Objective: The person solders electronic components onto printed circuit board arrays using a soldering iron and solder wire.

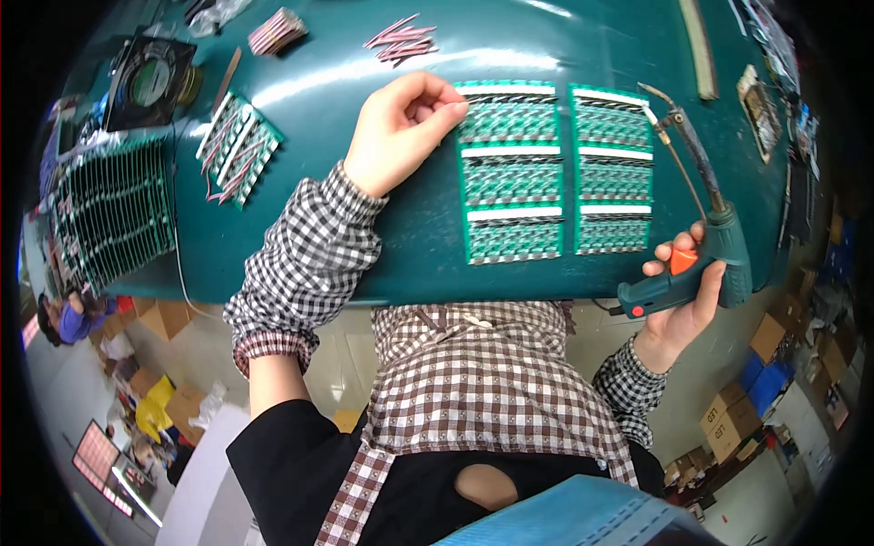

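Note:
My left hand [398, 135] is closed in a pinch, with thumb and forefinger at the upper left edge of a green circuit board panel [513, 180]. Whatever lies between those fingertips is too small to make out. A second green panel [614, 187] lies just to the right, with a narrow gap between them. White strips and rows of small dark parts cross both panels. In my right hand [685, 314] is a green soldering gun [726, 244] with an orange trigger. Its tip points up and left, over or near the right panel's upper right corner.
Pink and dark wires [402, 41] lie loose at the back, beside a wire bundle [277, 32]. On the left are a small board with wires [239, 150], a rack of upright boards [118, 205] and a black device [150, 84]. A long strip [699, 45] lies back right.

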Demonstrator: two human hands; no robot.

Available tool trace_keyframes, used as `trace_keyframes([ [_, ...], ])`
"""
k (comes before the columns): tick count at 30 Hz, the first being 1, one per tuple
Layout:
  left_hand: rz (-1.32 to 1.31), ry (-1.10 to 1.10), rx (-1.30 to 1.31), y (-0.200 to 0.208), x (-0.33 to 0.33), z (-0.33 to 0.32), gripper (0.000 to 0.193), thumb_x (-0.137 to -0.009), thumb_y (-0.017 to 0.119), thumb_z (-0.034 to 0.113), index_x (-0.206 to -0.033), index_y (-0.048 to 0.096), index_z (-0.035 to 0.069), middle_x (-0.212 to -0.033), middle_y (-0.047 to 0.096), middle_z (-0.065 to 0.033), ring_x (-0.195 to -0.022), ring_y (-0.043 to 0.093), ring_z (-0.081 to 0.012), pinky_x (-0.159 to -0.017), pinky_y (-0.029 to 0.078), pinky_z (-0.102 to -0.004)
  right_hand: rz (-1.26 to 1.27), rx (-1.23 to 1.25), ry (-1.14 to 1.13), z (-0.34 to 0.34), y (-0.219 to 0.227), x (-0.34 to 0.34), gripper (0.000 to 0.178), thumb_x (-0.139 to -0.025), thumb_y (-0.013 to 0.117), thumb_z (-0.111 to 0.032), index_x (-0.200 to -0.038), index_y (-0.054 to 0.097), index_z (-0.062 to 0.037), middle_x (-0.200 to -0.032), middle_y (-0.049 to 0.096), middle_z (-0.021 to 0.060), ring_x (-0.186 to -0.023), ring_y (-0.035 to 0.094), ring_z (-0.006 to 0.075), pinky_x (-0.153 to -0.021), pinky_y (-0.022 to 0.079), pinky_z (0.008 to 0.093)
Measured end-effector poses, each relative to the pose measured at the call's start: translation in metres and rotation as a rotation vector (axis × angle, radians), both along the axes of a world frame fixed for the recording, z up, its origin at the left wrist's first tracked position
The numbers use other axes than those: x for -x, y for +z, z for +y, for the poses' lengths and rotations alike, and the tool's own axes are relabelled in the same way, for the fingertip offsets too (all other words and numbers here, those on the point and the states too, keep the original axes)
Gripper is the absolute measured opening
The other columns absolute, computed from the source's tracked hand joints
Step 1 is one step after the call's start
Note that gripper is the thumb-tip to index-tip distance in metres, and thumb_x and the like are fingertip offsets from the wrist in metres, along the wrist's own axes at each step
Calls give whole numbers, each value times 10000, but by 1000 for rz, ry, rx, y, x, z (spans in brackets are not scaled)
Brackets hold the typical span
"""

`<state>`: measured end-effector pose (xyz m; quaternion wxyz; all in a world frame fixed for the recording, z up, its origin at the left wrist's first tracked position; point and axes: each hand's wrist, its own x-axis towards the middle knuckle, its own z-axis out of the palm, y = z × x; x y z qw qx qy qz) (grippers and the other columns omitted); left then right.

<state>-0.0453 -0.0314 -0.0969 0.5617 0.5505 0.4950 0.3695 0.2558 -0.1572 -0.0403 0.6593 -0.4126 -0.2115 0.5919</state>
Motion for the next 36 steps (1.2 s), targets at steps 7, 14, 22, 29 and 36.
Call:
trace_keyframes([
  [7,161,-62,94,0,0,-1,131,-792,641,111,-840,634,-11,-690,574,29,-594,472,-22,-550,421,-179,-602,6,81,2,4,13,569,-906,528,-351,-1247,403,87,-1062,567,176,-932,616,314,-738,567,378],
  [14,277,-109,36,10,-12,-3,94,-784,640,84,-818,608,2,-685,528,59,-563,388,5,-498,338,-164,-565,29,103,1,11,19,558,-897,546,-327,-1232,424,102,-1025,592,181,-935,617,325,-753,560,396],
  [22,415,-59,-91,13,-17,-3,98,-678,626,133,-707,588,48,-658,560,-48,-573,570,-172,-545,473,-298,-580,128,140,2,16,31,567,-890,551,-331,-1230,426,105,-1016,598,184,-912,628,311,-752,559,384],
  [29,315,-36,-161,8,-15,-7,84,-711,638,68,-748,578,23,-694,526,-22,-571,505,-95,-522,428,-230,-619,156,206,1,19,38,577,-883,550,-344,-1214,436,115,-942,595,163,-818,628,262,-649,564,337],
  [36,327,-82,-165,10,-15,-2,93,-677,625,101,-714,571,35,-664,547,-65,-579,572,-177,-545,477,-294,-610,186,236,1,20,39,566,-884,545,-342,-1200,447,118,-887,581,139,-808,616,245,-635,562,328],
])
